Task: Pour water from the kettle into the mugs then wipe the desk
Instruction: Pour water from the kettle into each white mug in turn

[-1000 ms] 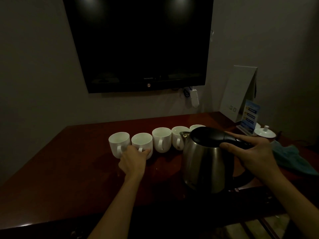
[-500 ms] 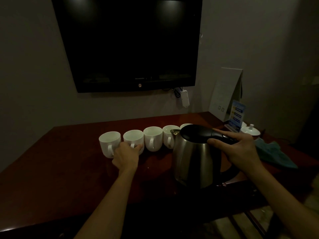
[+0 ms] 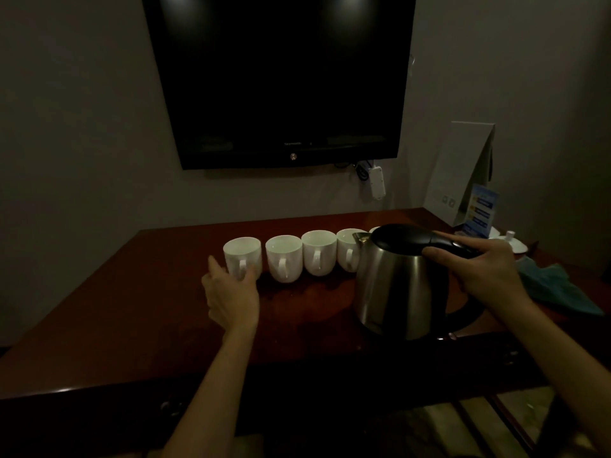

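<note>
Left hand (image 3: 231, 294) shifted to leftmost mug (image 3: 242, 261); kettle (image 3: 401, 282) spout points left.

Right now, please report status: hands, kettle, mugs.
Left hand at leftmost mug, grip unclear. Right hand grips kettle handle, upright on desk. Nothing blocking.

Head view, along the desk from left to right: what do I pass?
Left hand → first mug → second mug → third mug → fourth mug → kettle → right hand → teal cloth.
</note>
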Demonstrator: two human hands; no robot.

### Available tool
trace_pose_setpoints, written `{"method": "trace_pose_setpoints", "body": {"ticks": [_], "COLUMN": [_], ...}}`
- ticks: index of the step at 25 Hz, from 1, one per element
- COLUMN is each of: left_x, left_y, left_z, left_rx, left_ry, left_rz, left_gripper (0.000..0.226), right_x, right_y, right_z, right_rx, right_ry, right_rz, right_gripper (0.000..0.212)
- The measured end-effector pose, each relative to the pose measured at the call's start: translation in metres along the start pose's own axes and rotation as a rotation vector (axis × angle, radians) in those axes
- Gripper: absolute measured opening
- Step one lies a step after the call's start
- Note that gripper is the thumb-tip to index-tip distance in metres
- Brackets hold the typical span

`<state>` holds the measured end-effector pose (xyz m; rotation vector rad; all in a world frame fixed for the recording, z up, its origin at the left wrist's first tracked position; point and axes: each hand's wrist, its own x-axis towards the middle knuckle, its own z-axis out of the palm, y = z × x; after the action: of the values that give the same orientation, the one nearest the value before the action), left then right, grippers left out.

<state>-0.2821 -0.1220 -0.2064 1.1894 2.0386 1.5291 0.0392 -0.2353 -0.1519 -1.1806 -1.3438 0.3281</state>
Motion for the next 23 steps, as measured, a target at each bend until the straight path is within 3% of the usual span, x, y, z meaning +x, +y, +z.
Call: {"method": "trace_pose_setpoints", "body": {"ticks": [3,12,16,20,23], "left_x": [0.007,0.021,0.023,0.021,0.012], "left_y": [-0.008,0.001,0.001,-0.015,-0.024], "left_z": [0.000,0.015,0.012,-0.008,-0.031], "left_rx": [-0.041,-0.193,-0.102,0.082,0.048], "left_ry": [-0.062,-0.197,-0.236,-0.232,-0.249], "left_rz": [-0.044,-0.106,-0.112,0.006,0.116], "left_gripper": [0.087,0.069,0.085,0.080,0.065], "right_x": [-0.001,-0.006,-0.007,-0.006,-0.005], "right_y": [0.002,0.000,-0.001,-0.002,-0.001], "right_z": [0.001,0.007,0.007,0.006,0.005], "right_rx": [-0.035,-0.050,-0.054,-0.062,-0.083], "right_ry": [-0.008,0.030,0.022,0.013,0.021], "right_rz": [0.017,0.032,0.052,0.082,0.110], "right_gripper": [0.052,0.035,0.027,0.025,0.032]}}
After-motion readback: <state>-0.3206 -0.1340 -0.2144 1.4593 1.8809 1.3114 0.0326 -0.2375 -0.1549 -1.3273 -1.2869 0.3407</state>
